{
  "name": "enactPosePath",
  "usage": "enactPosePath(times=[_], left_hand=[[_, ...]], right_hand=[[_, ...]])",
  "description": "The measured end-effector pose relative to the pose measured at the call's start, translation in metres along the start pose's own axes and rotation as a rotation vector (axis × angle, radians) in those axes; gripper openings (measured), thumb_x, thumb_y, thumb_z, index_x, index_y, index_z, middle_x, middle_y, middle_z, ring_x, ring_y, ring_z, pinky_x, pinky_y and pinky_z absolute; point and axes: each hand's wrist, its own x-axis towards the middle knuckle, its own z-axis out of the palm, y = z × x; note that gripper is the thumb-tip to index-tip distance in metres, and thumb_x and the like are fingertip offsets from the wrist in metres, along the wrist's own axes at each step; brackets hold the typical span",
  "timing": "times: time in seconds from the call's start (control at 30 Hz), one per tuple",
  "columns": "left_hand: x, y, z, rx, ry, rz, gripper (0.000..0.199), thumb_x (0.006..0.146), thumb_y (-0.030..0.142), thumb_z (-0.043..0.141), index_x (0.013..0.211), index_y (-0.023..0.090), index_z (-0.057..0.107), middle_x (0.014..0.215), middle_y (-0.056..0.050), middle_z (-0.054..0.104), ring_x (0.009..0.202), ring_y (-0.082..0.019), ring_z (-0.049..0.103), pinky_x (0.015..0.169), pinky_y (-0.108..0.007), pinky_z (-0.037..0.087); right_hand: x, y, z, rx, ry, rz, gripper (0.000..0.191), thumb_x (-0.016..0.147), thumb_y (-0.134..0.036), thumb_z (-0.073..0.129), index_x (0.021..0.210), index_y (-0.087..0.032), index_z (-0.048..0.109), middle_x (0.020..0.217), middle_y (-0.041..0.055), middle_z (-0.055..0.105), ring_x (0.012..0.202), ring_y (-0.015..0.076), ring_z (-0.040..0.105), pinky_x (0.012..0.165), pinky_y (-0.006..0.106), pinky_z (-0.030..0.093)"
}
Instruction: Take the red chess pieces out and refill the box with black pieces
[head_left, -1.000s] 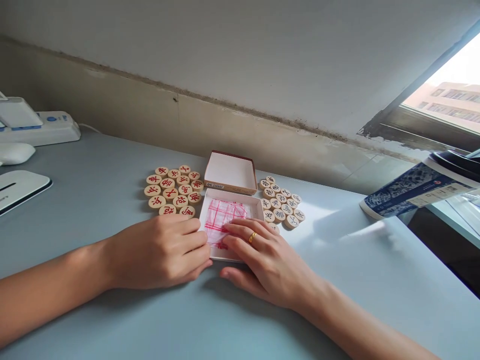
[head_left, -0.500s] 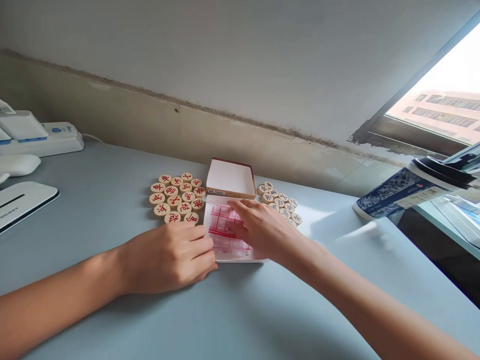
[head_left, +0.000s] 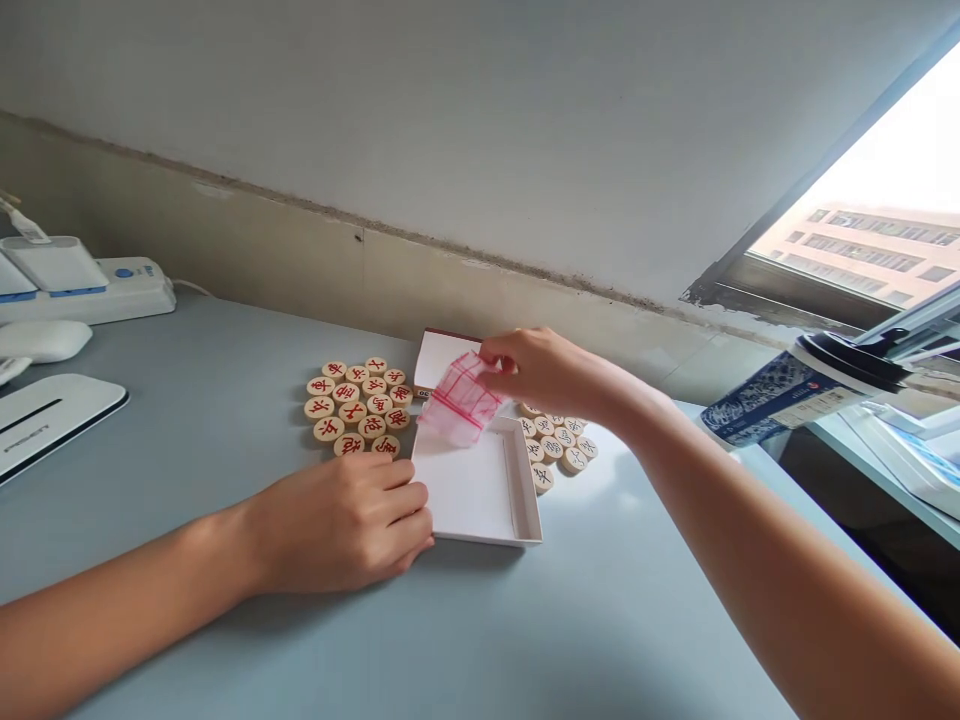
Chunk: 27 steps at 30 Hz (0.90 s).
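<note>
My right hand (head_left: 536, 372) pinches a folded clear plastic Chinese chess board sheet (head_left: 461, 402) with red grid lines, above the far side of a white open box (head_left: 469, 495). The box bottom is bare. My left hand (head_left: 352, 525) curls its fingers round the box's left wall; the fingertips are partly hidden. Behind the sheet stands the box lid (head_left: 442, 352), white inside. Chinese chess pieces with red characters (head_left: 352, 410) lie grouped left of the box. Pieces with dark characters (head_left: 555, 445) lie to its right, partly covered by my right arm.
A blue-patterned paper cup (head_left: 780, 395) with a black lid leans at the right edge of the grey table (head_left: 480, 630). At the left are a white power strip (head_left: 142, 290) and a white flat device (head_left: 56, 420). The wall runs along the back.
My right hand has lifted the plastic board sheet up and away out of the box, baring its bottom. My left hand has stayed at the box's left side.
</note>
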Motion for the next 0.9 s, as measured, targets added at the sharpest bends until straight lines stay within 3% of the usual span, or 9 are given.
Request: enactPosePath(times=[0.13, 0.27, 0.37, 0.47, 0.6, 0.7, 0.8, 0.9], left_hand=[[0.000, 0.001, 0.000, 0.000, 0.004, -0.004, 0.020, 0.096, 0.012, 0.064, 0.077, 0.018, 0.061, 0.074, 0.000, 0.061, 0.066, -0.018, 0.051, 0.062, -0.036, 0.037], [0.001, 0.002, -0.001, -0.006, 0.007, -0.010, 0.023, 0.098, 0.013, 0.062, 0.076, 0.018, 0.059, 0.073, 0.000, 0.059, 0.066, -0.018, 0.049, 0.062, -0.036, 0.035], [0.002, 0.002, -0.001, -0.009, 0.005, -0.013, 0.024, 0.098, 0.013, 0.061, 0.075, 0.018, 0.057, 0.071, 0.001, 0.057, 0.064, -0.018, 0.048, 0.061, -0.036, 0.034], [0.002, 0.002, 0.000, 0.011, 0.016, -0.020, 0.023, 0.097, 0.013, 0.062, 0.075, 0.019, 0.057, 0.071, 0.001, 0.057, 0.064, -0.018, 0.048, 0.060, -0.036, 0.034], [0.001, 0.002, 0.002, 0.054, 0.031, -0.043, 0.022, 0.096, 0.013, 0.063, 0.075, 0.019, 0.057, 0.070, 0.000, 0.056, 0.063, -0.019, 0.049, 0.059, -0.035, 0.034], [0.001, 0.001, 0.002, 0.074, 0.032, -0.059, 0.024, 0.097, 0.014, 0.061, 0.074, 0.019, 0.056, 0.068, 0.001, 0.055, 0.061, -0.018, 0.047, 0.057, -0.034, 0.032], [0.002, 0.000, -0.001, 0.075, 0.020, -0.047, 0.024, 0.097, 0.015, 0.061, 0.074, 0.019, 0.057, 0.068, 0.001, 0.056, 0.062, -0.017, 0.048, 0.056, -0.034, 0.033], [0.004, 0.000, -0.005, 0.073, 0.007, -0.035, 0.020, 0.098, 0.015, 0.058, 0.079, 0.018, 0.062, 0.069, 0.000, 0.059, 0.062, -0.018, 0.051, 0.055, -0.034, 0.035]], right_hand=[[0.035, 0.008, -0.001, -0.095, 0.094, -0.011, 0.022, 0.092, -0.006, 0.054, 0.076, -0.019, 0.061, 0.081, 0.0039, 0.063, 0.064, 0.0134, 0.049, 0.056, 0.029, 0.030], [0.063, 0.011, 0.019, -0.167, 0.153, -0.040, 0.022, 0.092, -0.003, 0.054, 0.086, -0.016, 0.070, 0.090, 0.0092, 0.069, 0.074, 0.0171, 0.058, 0.061, 0.029, 0.036], [0.065, 0.010, 0.033, -0.193, 0.266, -0.086, 0.032, 0.095, 0.001, 0.046, 0.104, -0.014, 0.073, 0.109, 0.0163, 0.072, 0.093, 0.0236, 0.063, 0.076, 0.033, 0.045], [0.040, 0.007, 0.040, -0.173, 0.399, -0.160, 0.034, 0.103, -0.005, 0.041, 0.118, -0.014, 0.070, 0.120, 0.0177, 0.070, 0.103, 0.0268, 0.062, 0.087, 0.039, 0.049], [-0.027, 0.001, 0.055, -0.097, 0.536, -0.237, 0.030, 0.106, -0.011, 0.040, 0.110, -0.018, 0.068, 0.093, 0.0090, 0.069, 0.083, 0.0209, 0.061, 0.075, 0.033, 0.052], [-0.076, 0.000, 0.073, 0.009, 0.691, -0.435, 0.020, 0.102, -0.009, 0.049, 0.105, -0.019, 0.066, 0.085, 0.0058, 0.068, 0.073, 0.0181, 0.058, 0.069, 0.031, 0.052], [-0.103, 0.002, 0.088, 0.053, 0.663, -0.483, 0.019, 0.100, -0.005, 0.051, 0.108, -0.017, 0.063, 0.071, 0.0002, 0.061, 0.061, 0.0153, 0.052, 0.056, 0.028, 0.045], [-0.107, 0.004, 0.094, 0.001, 0.588, -0.599, 0.015, 0.100, -0.007, 0.053, 0.107, -0.015, 0.064, 0.061, -0.0039, 0.055, 0.052, 0.0140, 0.044, 0.051, 0.030, 0.039]])
